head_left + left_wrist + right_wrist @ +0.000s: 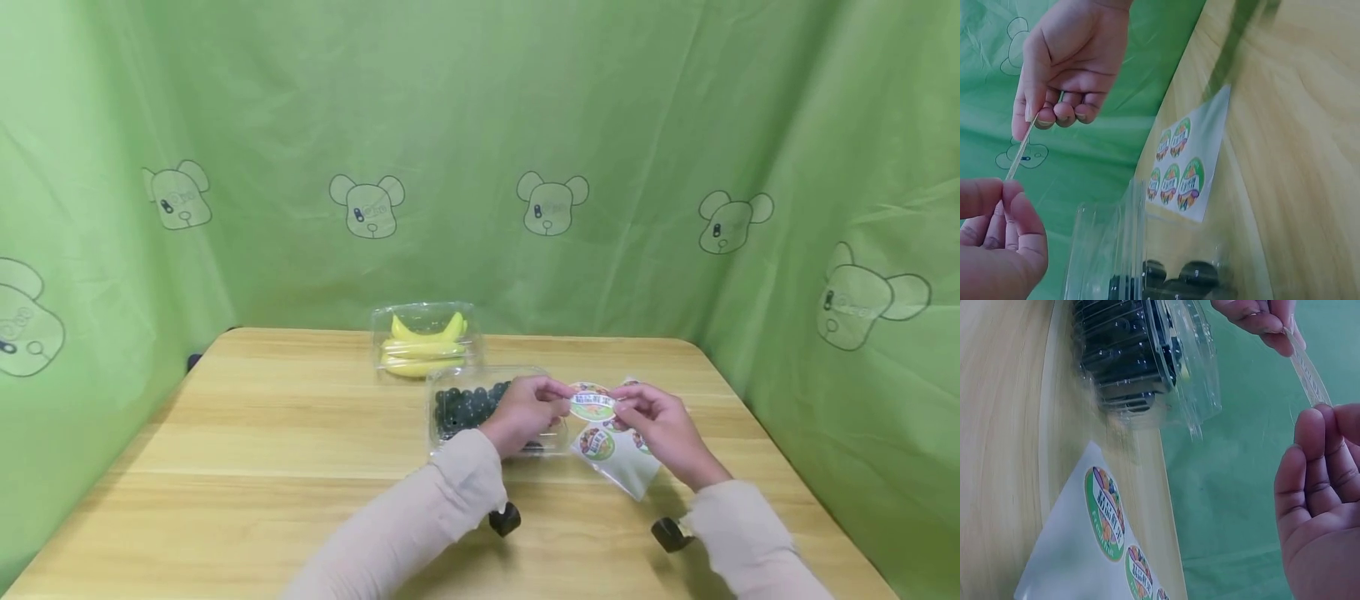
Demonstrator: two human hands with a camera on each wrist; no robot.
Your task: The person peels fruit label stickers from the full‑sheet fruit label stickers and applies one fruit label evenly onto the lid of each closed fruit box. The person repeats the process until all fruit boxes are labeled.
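Between my two hands an oval fruit sticker [592, 403] is stretched out, seen nearly edge-on in both wrist views. Its left edge is pinched by thumb and finger of my left hand [527, 414]; my right hand [667, 432] pinches the opposite edge. Below and behind the left hand stands a clear plastic box [442, 446] holding dark round grapes [467, 408]. A white sheet of the same stickers [1072, 544] lies on the table under the right hand, beside the box. The held sticker is up in the air, apart from box and sheet.
Behind the grape box, a second clear box [382, 321] contains yellow bananas [423, 348]. The wooden table [300, 450] is enclosed by green curtains [465, 100] with printed bear heads. A black strap piece hangs beneath each wrist.
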